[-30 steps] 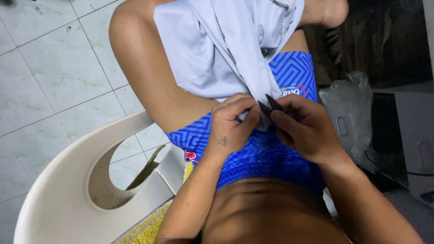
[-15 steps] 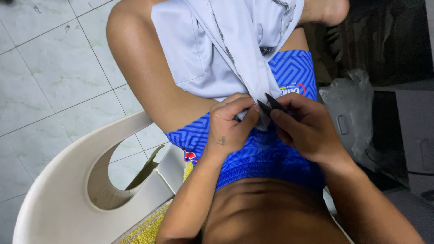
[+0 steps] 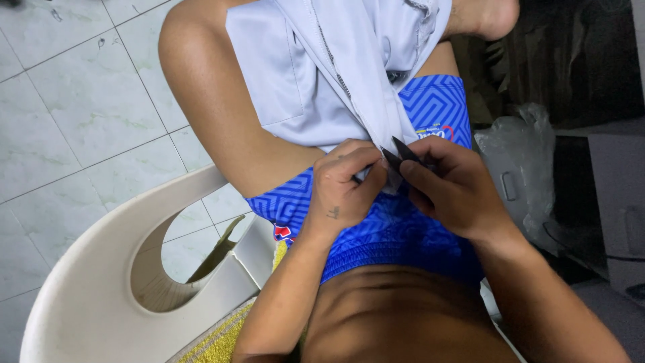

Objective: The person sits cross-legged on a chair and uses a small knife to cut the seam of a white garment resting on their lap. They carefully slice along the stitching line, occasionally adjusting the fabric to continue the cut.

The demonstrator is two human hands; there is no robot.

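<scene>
Where grey garment (image 3: pixel 336 74) hem ends, left hand (image 3: pixel 342 191) pinches it; right hand (image 3: pixel 450 188) grips small dark snips (image 3: pixel 402 153).

A crumpled clear plastic bag (image 3: pixel 521 171) sits right of the lap, beside a grey box (image 3: pixel 618 195).
</scene>
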